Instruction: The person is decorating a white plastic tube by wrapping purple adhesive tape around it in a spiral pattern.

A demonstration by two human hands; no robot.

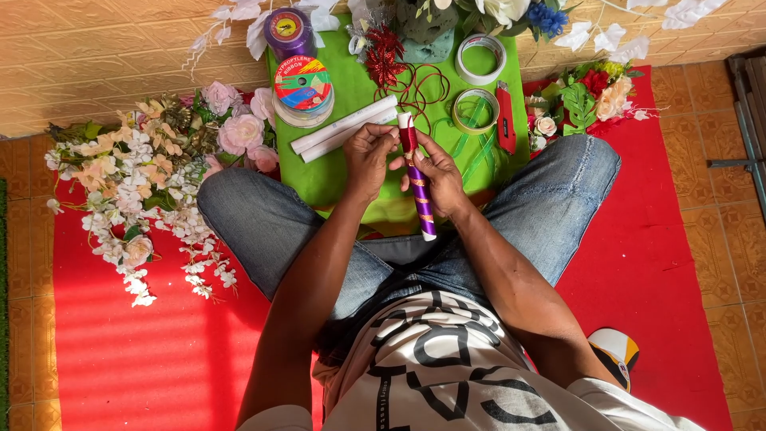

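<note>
Gripping a purple ribbon-wrapped tube (418, 187), both hands (369, 156) (435, 177) cover its middle; its lower end shows.

A round, multicoloured label (303, 83) in red, green, blue and yellow tops the ribbon spool (303, 102) on the green sheet (335, 172), left of the white paper rolls (345, 128). Just behind it, the purple ribbon spool (289, 33) carries a small round label (284, 25), yellow ringed with dark purple.
</note>
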